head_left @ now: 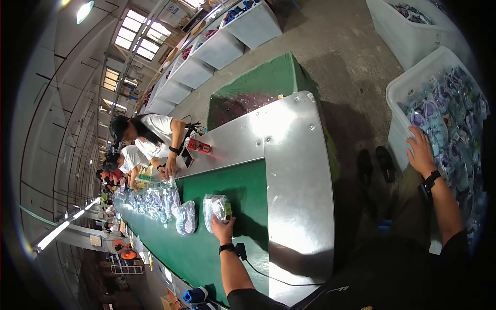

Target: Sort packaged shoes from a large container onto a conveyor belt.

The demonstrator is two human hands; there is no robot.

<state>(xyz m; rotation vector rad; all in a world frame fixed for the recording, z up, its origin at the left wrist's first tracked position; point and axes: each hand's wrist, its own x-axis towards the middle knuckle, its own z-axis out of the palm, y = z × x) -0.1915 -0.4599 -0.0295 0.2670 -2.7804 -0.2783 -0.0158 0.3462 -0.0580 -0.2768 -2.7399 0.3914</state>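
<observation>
My left hand [223, 230] is closed on the near end of a clear-bagged pair of shoes [212, 205], over the green conveyor belt [243, 181]. A green and yellow tag shows beside my fingers. Just left of it, another bagged pair of pale shoes [185, 217] lies on the belt. On my right side, my right hand [422, 151] has its fingers stretched out at the edge of a white bin [395, 89]. The bin is heaped with bagged lilac and light-blue shoes [435, 124]; my fingertips are beside them, and I cannot tell whether they touch.
A metal table edge [299, 181] borders the belt. Along its far side, co-workers [155, 135] handle clear bags near a row of bagged shoes [150, 201]. A red can [198, 145] stands there. Beyond are a green-lined bin [289, 77] and several white bins [219, 49].
</observation>
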